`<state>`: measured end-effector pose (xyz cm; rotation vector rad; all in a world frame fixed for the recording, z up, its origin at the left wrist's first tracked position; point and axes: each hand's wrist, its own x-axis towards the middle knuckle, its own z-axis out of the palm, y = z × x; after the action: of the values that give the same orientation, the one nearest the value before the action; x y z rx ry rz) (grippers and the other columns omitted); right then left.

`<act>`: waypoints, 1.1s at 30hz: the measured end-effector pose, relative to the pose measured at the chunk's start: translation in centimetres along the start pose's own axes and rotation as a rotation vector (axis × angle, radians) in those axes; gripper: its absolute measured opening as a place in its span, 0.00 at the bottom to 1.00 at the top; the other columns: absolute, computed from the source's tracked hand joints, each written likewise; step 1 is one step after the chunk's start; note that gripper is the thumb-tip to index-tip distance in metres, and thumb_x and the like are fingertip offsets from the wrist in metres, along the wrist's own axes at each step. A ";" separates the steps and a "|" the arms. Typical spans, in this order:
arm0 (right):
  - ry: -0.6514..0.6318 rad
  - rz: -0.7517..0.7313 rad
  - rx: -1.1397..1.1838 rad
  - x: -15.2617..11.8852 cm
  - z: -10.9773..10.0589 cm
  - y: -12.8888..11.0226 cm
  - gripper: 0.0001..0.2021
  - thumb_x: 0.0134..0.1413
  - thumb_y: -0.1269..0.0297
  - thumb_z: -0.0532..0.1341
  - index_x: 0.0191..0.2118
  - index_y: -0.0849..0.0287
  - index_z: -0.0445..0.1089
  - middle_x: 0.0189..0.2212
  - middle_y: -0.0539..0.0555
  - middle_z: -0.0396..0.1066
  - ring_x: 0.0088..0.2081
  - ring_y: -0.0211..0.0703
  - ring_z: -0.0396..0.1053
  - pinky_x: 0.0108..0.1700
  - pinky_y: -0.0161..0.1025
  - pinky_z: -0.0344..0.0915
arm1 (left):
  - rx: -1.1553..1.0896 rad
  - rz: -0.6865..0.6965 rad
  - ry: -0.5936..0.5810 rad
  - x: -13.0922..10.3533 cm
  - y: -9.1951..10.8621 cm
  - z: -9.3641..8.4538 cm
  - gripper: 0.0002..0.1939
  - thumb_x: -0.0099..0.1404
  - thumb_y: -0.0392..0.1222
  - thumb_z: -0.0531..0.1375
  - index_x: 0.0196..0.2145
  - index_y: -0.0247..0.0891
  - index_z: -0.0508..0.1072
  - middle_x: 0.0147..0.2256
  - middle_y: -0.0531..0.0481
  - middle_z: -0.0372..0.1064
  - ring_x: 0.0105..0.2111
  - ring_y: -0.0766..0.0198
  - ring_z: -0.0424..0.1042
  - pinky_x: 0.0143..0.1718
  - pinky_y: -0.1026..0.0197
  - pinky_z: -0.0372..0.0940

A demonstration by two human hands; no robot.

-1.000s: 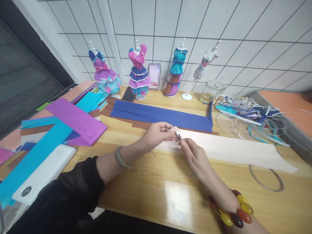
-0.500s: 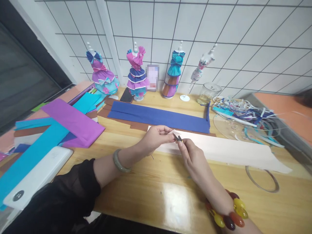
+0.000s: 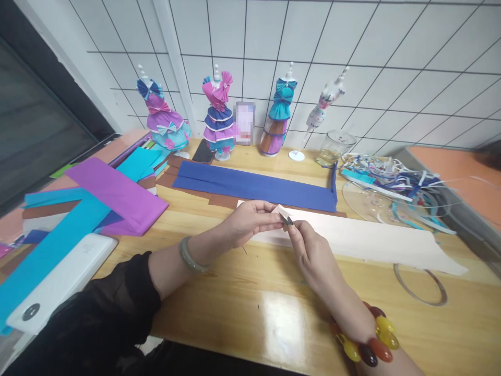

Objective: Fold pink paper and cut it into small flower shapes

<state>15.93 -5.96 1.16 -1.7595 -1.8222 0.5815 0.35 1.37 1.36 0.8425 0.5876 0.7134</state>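
My left hand [image 3: 254, 223] is closed, pinching a small pale piece of fabric [image 3: 280, 209] between thumb and fingertips. Closed around the handle of small dark-bladed snips [image 3: 288, 219] is my right hand [image 3: 313, 253]. Their blades lie at the pale piece, right by my left fingertips; whether they bite into it is too small to tell. Beneath both hands, a long pale pink fabric strip [image 3: 364, 239] stretches off to the right. A dark blue strip [image 3: 254, 183] lies just behind it.
Several small mannequins stand along the tiled wall, among them a bare one [image 3: 327, 102] beside a glass jar [image 3: 335, 147]. Thin scraps [image 3: 407, 183] heap at right, near a ring [image 3: 442, 300]. At left are purple fabric [image 3: 117, 196], turquoise fabric [image 3: 50, 271] and a white device [image 3: 66, 282].
Both hands keep almost the same place. The snips have shifted slightly against the pale piece, and more of that piece shows above the left fingertips.
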 end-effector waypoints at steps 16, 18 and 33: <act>0.029 -0.029 -0.073 0.0 -0.2 -0.1 0.19 0.62 0.50 0.41 0.34 0.57 0.60 0.22 0.53 0.68 0.24 0.45 0.67 0.27 0.37 0.58 | 0.030 0.017 -0.058 0.0 0.0 -0.3 0.08 0.52 0.38 0.65 0.30 0.30 0.73 0.35 0.45 0.73 0.39 0.63 0.72 0.51 0.54 0.60; 0.042 -0.037 -0.139 0.0 -0.2 -0.1 0.18 0.62 0.50 0.42 0.35 0.58 0.60 0.25 0.55 0.70 0.26 0.47 0.69 0.27 0.38 0.59 | 0.042 0.025 -0.066 0.0 0.0 -0.3 0.08 0.52 0.38 0.64 0.30 0.30 0.73 0.35 0.45 0.73 0.39 0.62 0.72 0.51 0.53 0.60; 0.034 -0.064 -0.144 0.0 -0.5 -0.1 0.18 0.62 0.52 0.42 0.35 0.58 0.61 0.25 0.57 0.71 0.27 0.49 0.70 0.27 0.38 0.59 | 0.022 0.022 -0.081 0.0 0.0 0.0 0.08 0.52 0.38 0.64 0.29 0.30 0.73 0.35 0.44 0.73 0.39 0.62 0.72 0.52 0.52 0.59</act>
<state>16.12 -6.02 1.60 -1.7846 -1.9307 0.4017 0.30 1.37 1.36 0.8949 0.5155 0.6904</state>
